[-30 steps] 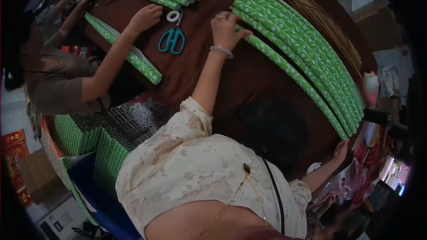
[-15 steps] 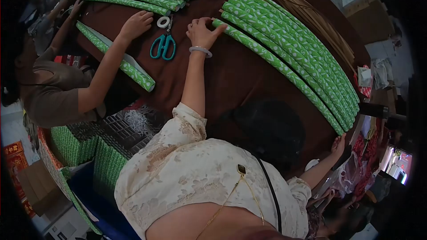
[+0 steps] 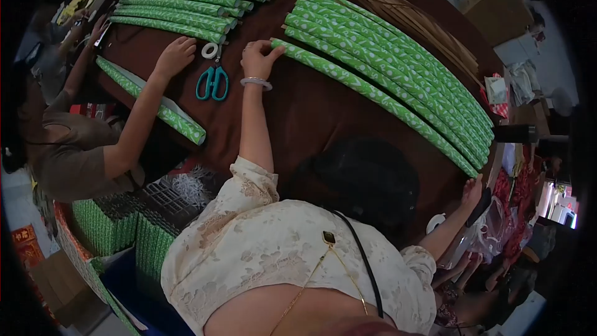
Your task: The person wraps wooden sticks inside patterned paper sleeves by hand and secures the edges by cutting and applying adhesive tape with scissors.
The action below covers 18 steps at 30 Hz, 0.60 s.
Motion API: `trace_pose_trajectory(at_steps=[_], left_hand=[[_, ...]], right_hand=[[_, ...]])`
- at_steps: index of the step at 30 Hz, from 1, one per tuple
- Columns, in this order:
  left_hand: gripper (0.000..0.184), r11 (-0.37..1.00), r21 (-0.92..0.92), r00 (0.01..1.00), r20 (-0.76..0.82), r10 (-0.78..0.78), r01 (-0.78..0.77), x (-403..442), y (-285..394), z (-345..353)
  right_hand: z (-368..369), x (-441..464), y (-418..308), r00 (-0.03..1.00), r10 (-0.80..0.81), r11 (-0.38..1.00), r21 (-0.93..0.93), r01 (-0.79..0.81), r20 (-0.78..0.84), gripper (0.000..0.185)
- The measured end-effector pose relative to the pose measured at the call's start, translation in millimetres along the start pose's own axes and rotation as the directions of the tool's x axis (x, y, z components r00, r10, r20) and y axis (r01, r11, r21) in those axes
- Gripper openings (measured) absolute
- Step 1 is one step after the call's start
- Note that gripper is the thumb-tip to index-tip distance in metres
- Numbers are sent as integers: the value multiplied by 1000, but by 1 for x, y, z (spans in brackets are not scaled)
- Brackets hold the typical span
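A long roll of green and white patterned wrapping paper lies in front of a stack of similar rolls on the brown-covered table. My left hand, with a pale bangle at the wrist, is at its left end, thumb against the tip and fingers curled. At the opposite end, my right hand has its fingertips on the roll, partly hidden. Teal-handled scissors and a white tape ring lie left of my left hand.
On the left a co-worker's hand rests near a partly unrolled green sheet. More green rolls are stacked at the back left, and brown strips lie behind my stack. A crate and bundled green rolls stand below left.
The view has shifted, so the table items appear further left. My left thumb has come in against the roll's end; my right hand stays at the other end. The co-worker's hand stays beside the sheet.
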<state>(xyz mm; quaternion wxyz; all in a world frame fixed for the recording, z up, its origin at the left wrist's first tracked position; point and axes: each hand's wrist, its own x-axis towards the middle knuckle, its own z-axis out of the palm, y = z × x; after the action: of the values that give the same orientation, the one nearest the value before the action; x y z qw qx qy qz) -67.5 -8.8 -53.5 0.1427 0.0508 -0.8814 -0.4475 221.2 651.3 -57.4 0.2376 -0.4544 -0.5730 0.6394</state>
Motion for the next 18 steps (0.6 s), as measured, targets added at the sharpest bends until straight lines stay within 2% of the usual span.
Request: trace_pose_trajectory(at_steps=[1, 3, 4, 5, 7, 8, 10, 11, 13, 14, 15, 17, 18], left_hand=[[37, 993, -15, 986, -120, 116, -119, -2, 9, -9], [36, 894, -446, 989, -145, -36, -33, 6, 14, -9], [35, 887, -452, 978, -207, 4, -99, 12, 22, -9], [35, 884, -452, 980, -196, 28, -116, 21, 32, -5], [37, 737, -676, 994, -85, -68, -7, 30, 64, 4], [41, 866, -500, 988, -146, -57, -24, 36, 80, 9], [45, 911, -412, 990, -130, -51, -7, 64, 78, 32], [50, 955, -296, 995, -101, -13, -17, 76, 74, 39], [53, 995, -51, 995, -46, -91, 89, 94, 70, 53], [56, 984, 101, 988, 35, -151, 147, 94, 69, 53], [56, 985, 104, 989, 35, -141, 137, 89, 77, 50], [59, 939, 325, 993, -78, -89, 110, 80, 89, 46], [59, 968, 240, 997, 9, -71, 67, 83, 86, 41]], right_hand=[[4, -8, -11, 1000, -12, 1000, 11, 12, -8, 29], [8, -21, -28, 967, -238, 957, 189, 219, 85, 29], [5, -16, -36, 938, -293, 937, 249, 244, 183, 30], [4, -1, -41, 956, -262, 947, 225, 228, 134, 31], [8, 27, -54, 971, -217, 967, 158, 200, 101, 34], [14, 35, -59, 970, -224, 965, 161, 207, 95, 34], [29, 49, -66, 986, -158, 982, 118, 150, 60, 35], [35, 53, -68, 984, -166, 978, 137, 157, 59, 35], [42, 59, -67, 983, -159, 987, -25, 162, 91, 37], [45, 62, -66, 983, -152, 981, -108, 163, 105, 38], [47, 59, -68, 983, -151, 982, -98, 161, 101, 38], [54, 45, -74, 988, -156, 954, -256, 156, 21, 40], [45, 62, -66, 988, -149, 959, -238, 152, 29, 39]])
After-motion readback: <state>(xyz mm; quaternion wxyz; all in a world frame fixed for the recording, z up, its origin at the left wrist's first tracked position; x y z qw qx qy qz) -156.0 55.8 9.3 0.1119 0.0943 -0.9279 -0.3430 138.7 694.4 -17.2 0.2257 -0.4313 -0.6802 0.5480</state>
